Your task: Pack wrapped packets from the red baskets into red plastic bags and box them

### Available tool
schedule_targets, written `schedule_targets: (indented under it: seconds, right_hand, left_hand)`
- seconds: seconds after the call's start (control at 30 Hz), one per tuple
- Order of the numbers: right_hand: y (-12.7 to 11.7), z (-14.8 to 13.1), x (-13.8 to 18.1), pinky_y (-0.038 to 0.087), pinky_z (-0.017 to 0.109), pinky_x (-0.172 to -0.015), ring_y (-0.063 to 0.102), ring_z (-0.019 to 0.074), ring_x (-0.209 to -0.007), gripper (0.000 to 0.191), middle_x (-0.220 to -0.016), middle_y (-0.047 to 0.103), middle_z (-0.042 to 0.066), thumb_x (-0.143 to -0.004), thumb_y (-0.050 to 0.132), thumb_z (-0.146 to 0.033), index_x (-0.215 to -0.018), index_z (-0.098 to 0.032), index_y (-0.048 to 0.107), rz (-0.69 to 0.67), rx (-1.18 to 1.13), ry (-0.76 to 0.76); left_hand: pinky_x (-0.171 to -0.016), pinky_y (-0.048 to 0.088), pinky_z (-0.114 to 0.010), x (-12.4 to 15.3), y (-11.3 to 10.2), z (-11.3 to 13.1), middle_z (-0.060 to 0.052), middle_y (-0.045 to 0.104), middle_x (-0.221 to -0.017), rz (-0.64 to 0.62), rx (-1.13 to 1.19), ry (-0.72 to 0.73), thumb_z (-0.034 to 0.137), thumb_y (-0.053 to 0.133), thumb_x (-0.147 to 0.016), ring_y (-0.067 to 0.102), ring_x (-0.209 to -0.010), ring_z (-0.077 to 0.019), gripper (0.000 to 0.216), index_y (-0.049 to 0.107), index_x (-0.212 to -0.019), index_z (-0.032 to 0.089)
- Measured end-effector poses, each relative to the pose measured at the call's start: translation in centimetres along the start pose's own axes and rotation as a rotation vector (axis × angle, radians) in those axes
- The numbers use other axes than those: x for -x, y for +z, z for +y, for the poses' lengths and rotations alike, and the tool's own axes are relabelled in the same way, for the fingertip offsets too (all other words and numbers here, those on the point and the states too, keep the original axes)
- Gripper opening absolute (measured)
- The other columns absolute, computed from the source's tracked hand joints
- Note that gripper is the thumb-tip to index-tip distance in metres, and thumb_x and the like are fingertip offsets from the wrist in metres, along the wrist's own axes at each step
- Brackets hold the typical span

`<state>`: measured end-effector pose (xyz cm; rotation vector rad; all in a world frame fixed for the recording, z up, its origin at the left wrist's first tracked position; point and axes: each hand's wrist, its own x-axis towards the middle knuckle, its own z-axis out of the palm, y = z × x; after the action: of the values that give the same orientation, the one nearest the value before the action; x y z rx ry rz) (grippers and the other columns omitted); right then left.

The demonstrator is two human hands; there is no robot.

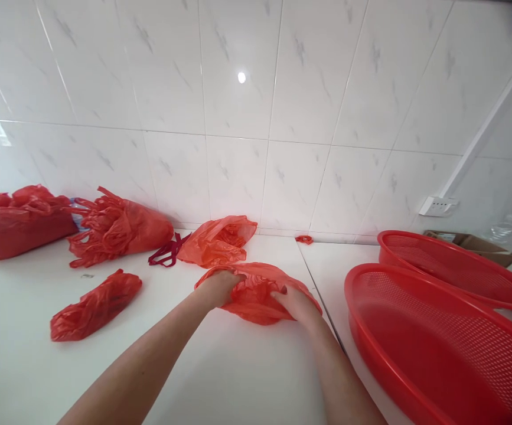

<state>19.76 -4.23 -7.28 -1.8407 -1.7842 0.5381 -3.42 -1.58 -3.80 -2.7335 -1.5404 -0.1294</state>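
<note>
A thin red plastic bag [260,310] lies on the white table in front of me, its mouth spread wide and crumpled film showing inside. My left hand [224,285] reaches into the bag from the left side, thumb stretched out, the other fingers mostly hidden by film. From the right, my right hand [296,300] is in the same mouth, its thumb extended and apart from the fingers, which are partly covered. No solid object shows between the two hands. Just behind this bag lies another crumpled red bag [215,242], close to the wall.
Two red perforated plastic baskets [371,330] stand at right. At left are a bundle of red bags [136,227], a larger red stack [25,227] and a rolled red bag [96,307]. Dark red straps [167,251] lie near the wall. A socket [438,206] is above a cardboard box [481,248].
</note>
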Motion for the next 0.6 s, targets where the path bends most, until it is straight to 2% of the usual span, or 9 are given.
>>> schedule_targets:
  seconds: [0.1, 0.17, 0.23, 0.3, 0.33, 0.4, 0.47, 0.5, 0.6]
  right_hand:
    - [-0.4, -0.2, 0.0, 0.046, 0.029, -0.077, 0.062, 0.0193, -0.096, 0.036, -0.106, 0.068, 0.001, -0.087, 0.039, -0.047, -0.105, -0.027, 0.063, -0.012, -0.174, -0.07]
    - [-0.5, -0.4, -0.1, 0.047, 0.029, -0.076, 0.062, 0.0192, -0.094, 0.037, -0.103, 0.068, 0.002, -0.089, 0.035, -0.044, -0.102, -0.025, 0.064, 0.004, -0.254, -0.097]
    - [-0.4, -0.7, -0.1, 0.047, 0.03, -0.076, 0.062, 0.0196, -0.091, 0.035, -0.099, 0.069, 0.003, -0.089, 0.036, -0.041, -0.1, -0.023, 0.064, 0.045, -0.254, -0.091]
    - [0.1, -0.8, -0.2, 0.047, 0.03, -0.08, 0.061, 0.0198, -0.095, 0.032, -0.102, 0.068, 0.004, -0.089, 0.038, -0.034, -0.107, -0.022, 0.062, 0.111, -0.199, -0.11]
    - [0.4, -0.8, -0.3, 0.046, 0.031, -0.084, 0.06, 0.0197, -0.101, 0.033, -0.107, 0.066, 0.005, -0.088, 0.039, -0.029, -0.112, -0.022, 0.061, 0.139, -0.153, -0.142]
    - [1.1, -0.6, -0.5, 0.04, 0.032, -0.095, 0.051, 0.0194, -0.116, 0.041, -0.123, 0.059, 0.006, -0.085, 0.04, -0.019, -0.124, -0.022, 0.055, 0.161, -0.039, -0.222]
    - [1.7, -0.2, -0.8, 0.033, 0.033, -0.103, 0.04, 0.0196, -0.128, 0.051, -0.136, 0.048, 0.006, -0.082, 0.046, -0.018, -0.133, -0.023, 0.047, 0.12, 0.058, -0.257]
    - [1.9, 0.1, -0.8, 0.032, 0.034, -0.105, 0.036, 0.021, -0.131, 0.055, -0.14, 0.044, 0.006, -0.081, 0.051, -0.021, -0.136, -0.022, 0.044, 0.084, 0.095, -0.237]
    - [1.9, 0.9, -1.0, 0.035, 0.036, -0.102, 0.039, 0.0259, -0.129, 0.064, -0.138, 0.047, 0.009, -0.074, 0.062, -0.036, -0.134, -0.021, 0.045, -0.041, 0.101, -0.118]
  left_hand:
    - [-0.072, 0.047, -0.028, 0.1, 0.1, 1.4, -0.006, 0.061, -0.097, 0.08, -0.013, 0.089, 0.022, 0.057, -0.077, 0.06, -0.089, -0.0203, 0.028, 0.063, -0.105, 0.025]
    - [-0.07, 0.047, -0.028, -0.2, 0.1, 2.4, -0.006, 0.059, -0.091, 0.146, -0.022, 0.123, 0.027, 0.048, -0.085, 0.059, -0.085, -0.0196, 0.022, 0.065, -0.098, 0.023]
    - [-0.067, 0.047, -0.029, -0.7, 0.5, 3.2, -0.006, 0.058, -0.089, 0.159, -0.019, 0.1, 0.03, 0.042, -0.089, 0.058, -0.082, -0.0195, 0.025, 0.065, -0.095, 0.021]
    - [-0.069, 0.048, -0.031, -1.1, 1.1, 3.7, -0.008, 0.058, -0.099, 0.164, -0.014, 0.051, 0.03, 0.046, -0.087, 0.058, -0.088, -0.0215, 0.024, 0.063, -0.102, 0.022]
    - [-0.074, 0.049, -0.033, -1.2, 1.5, 3.8, -0.01, 0.056, -0.109, 0.174, -0.018, 0.034, 0.03, 0.052, -0.083, 0.057, -0.096, -0.0239, 0.027, 0.06, -0.108, 0.023]
    - [-0.091, 0.044, -0.041, -1.4, 2.3, 3.8, -0.011, 0.046, -0.131, 0.175, -0.027, 0.02, 0.029, 0.064, -0.072, 0.045, -0.119, -0.0297, 0.05, 0.053, -0.12, 0.025]
    - [-0.098, 0.038, -0.046, -1.4, 2.8, 3.7, -0.01, 0.033, -0.145, 0.101, -0.001, -0.011, 0.028, 0.071, -0.061, 0.029, -0.132, -0.0339, 0.071, 0.047, -0.128, 0.029]
    - [-0.097, 0.039, -0.047, -1.3, 2.9, 3.5, -0.009, 0.031, -0.146, 0.034, 0.027, -0.039, 0.028, 0.071, -0.059, 0.028, -0.133, -0.0351, 0.077, 0.044, -0.131, 0.03]
    - [-0.086, 0.046, -0.042, -0.7, 2.5, 2.5, -0.011, 0.048, -0.134, -0.152, 0.105, -0.1, 0.033, 0.066, -0.063, 0.048, -0.118, -0.0336, 0.075, 0.042, -0.134, 0.029]
